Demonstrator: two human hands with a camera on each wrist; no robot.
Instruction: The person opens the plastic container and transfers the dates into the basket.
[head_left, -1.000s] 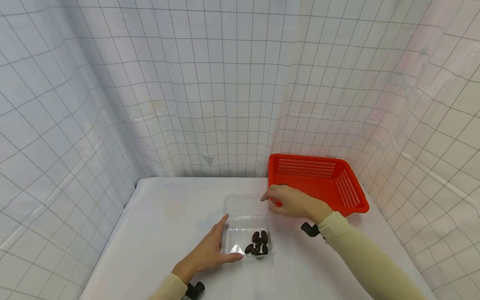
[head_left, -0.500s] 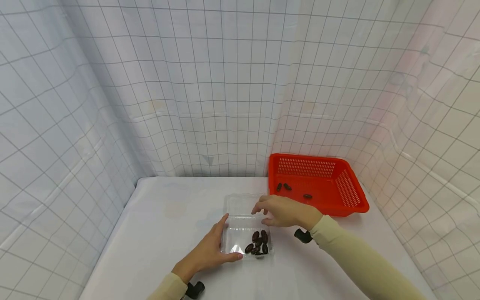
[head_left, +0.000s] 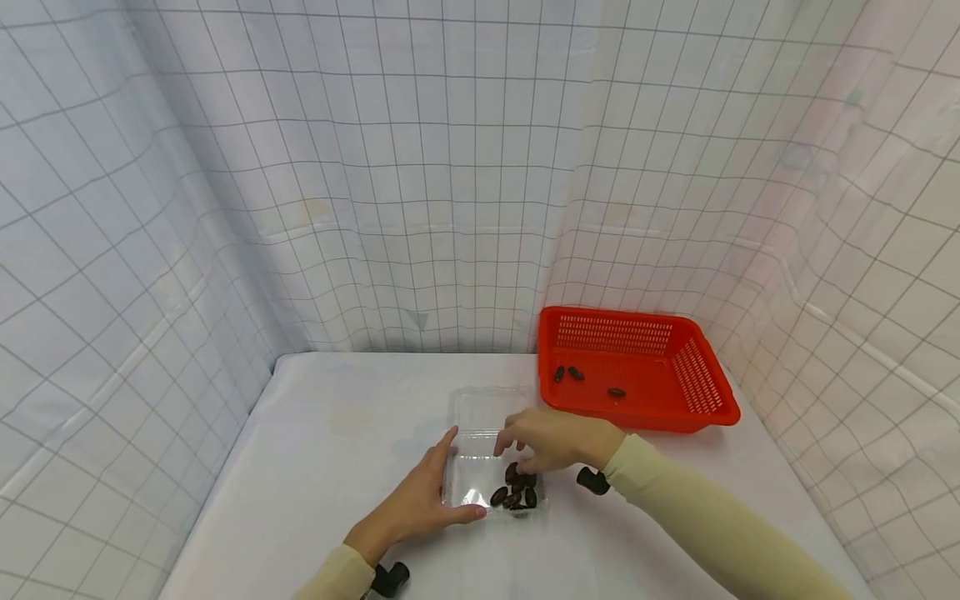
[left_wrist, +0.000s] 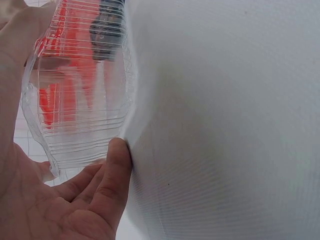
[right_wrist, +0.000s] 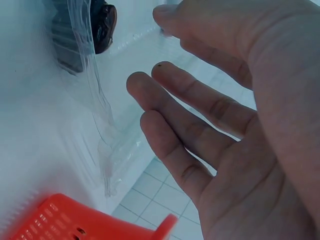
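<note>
A clear plastic clamshell box lies with its lid folded back on the white table. Several dark brown dates sit in its right half. My left hand holds the box at its left side, thumb along the front edge and fingers toward the hinge. In the left wrist view, fingertips rest against the ribbed wall beside the tablecloth. Over the box's right side hovers my right hand, fingers loosely bent and pointing down. No date shows between its fingers; the index fingertip is hidden behind the thumb.
A red plastic basket stands at the back right, just beyond my right forearm. Inside it lie 3 more dates. White gridded curtains enclose the table at the back and both sides.
My right hand has moved from the basket's near left corner, toward me and slightly left, to above the dates in the box. The left hand and box have stayed put.
</note>
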